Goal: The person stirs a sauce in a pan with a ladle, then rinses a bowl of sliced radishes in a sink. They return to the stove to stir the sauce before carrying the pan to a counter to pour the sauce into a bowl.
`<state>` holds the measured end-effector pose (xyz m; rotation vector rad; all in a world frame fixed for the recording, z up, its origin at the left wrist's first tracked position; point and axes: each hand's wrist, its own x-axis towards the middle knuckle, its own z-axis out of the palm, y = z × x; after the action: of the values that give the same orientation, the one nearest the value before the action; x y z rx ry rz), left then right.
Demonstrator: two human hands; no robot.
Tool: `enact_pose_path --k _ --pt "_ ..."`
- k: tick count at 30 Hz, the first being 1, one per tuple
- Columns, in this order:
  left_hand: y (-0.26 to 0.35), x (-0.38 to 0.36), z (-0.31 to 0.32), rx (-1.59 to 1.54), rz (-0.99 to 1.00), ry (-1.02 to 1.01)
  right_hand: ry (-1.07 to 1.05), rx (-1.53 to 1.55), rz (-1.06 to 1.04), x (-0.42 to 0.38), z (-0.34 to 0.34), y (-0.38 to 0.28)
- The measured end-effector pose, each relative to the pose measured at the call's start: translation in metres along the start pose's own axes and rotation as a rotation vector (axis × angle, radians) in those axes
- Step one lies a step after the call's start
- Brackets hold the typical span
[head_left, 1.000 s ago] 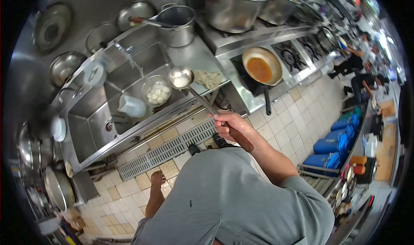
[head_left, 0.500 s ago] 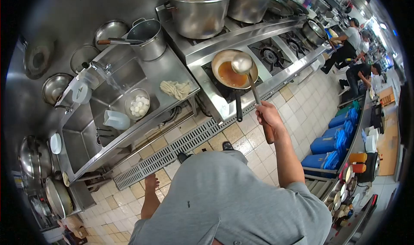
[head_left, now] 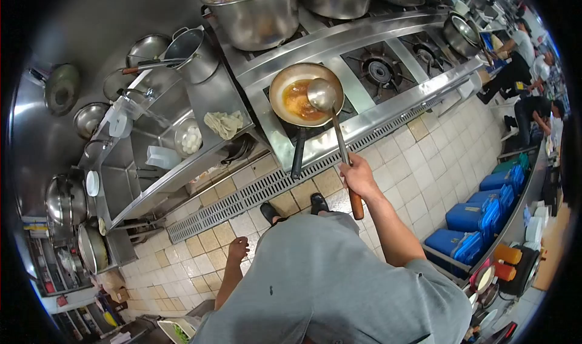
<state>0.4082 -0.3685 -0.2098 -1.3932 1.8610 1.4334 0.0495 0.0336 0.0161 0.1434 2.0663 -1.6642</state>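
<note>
My right hand (head_left: 359, 175) is wrapped round the handle of a long metal ladle (head_left: 322, 94) with a wooden grip end. The ladle's bowl is over the right side of a frying pan (head_left: 280, 90) that holds brown liquid. That pan sits on the front left burner, its black handle (head_left: 298, 153) pointing toward me, untouched. My left hand (head_left: 239, 247) hangs low at my left side above the tiled floor, fingers curled, and whether anything is in them is too small to make out.
Large steel pots (head_left: 257, 20) stand behind the pan. At the left are a sink (head_left: 125, 180) with a running tap, a bowl of white round items (head_left: 188, 139) and a cloth (head_left: 224, 124). Blue bins (head_left: 459, 246) line the right; other people (head_left: 518, 65) work farther back.
My right hand and the ladle have moved slightly left and down in the view; the ladle's bowl is lower in the pan. My left hand has swung forward. The whole view has shifted.
</note>
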Motion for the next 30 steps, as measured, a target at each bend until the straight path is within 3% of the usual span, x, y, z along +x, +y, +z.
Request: enact_pose_path --k 4,6,7,9,11,14,15,17,18,20,23,25,27,30 --pt "-0.022 -0.016 0.0 -0.091 -0.097 0.07 -0.107 -0.064 -0.02 0.023 -0.012 0.017" --pt "-0.025 -0.033 0.004 -0.127 -0.132 0.093 -0.031 -0.31 -0.317 0.04 -0.012 0.018" --pt "-0.026 -0.04 0.003 -0.155 -0.155 0.108 -0.04 -0.308 -0.317 0.044 -0.013 0.019" --pt "-0.029 -0.047 0.004 -0.124 -0.151 0.112 0.134 -0.669 -0.227 0.044 -0.013 0.002" --pt "-0.033 -0.056 0.009 -0.059 -0.153 0.101 0.139 -0.712 -0.154 0.044 -0.02 0.005" --pt "-0.046 -0.059 0.015 -0.063 -0.144 0.097 0.075 -0.513 -0.434 0.044 -0.033 0.031" --pt "-0.057 -0.055 0.016 -0.061 -0.138 0.081 0.068 -0.52 -0.438 0.041 -0.031 0.024" --pt "-0.079 -0.049 0.018 -0.029 -0.112 0.069 -0.178 0.013 0.089 0.032 -0.026 0.005" --pt "-0.089 -0.044 0.018 0.014 -0.08 0.058 -0.184 0.008 0.085 0.03 -0.02 -0.003" --pt "-0.111 -0.033 0.018 0.077 0.0 0.037 -0.224 0.426 0.227 0.03 -0.009 -0.017" --pt "-0.121 -0.028 0.014 0.132 0.086 0.025 -0.264 0.558 0.28 0.051 0.001 -0.016" --pt "-0.122 -0.025 0.012 0.117 0.095 0.035 -0.245 0.537 0.258 0.058 0.005 -0.02" --pt "-0.114 -0.029 0.009 0.068 0.106 0.098 -0.18 0.311 0.123 0.062 0.008 -0.023" --pt "-0.08 -0.045 0.004 -0.106 -0.059 0.123 -0.086 0.059 -0.001 0.071 0.001 -0.003"
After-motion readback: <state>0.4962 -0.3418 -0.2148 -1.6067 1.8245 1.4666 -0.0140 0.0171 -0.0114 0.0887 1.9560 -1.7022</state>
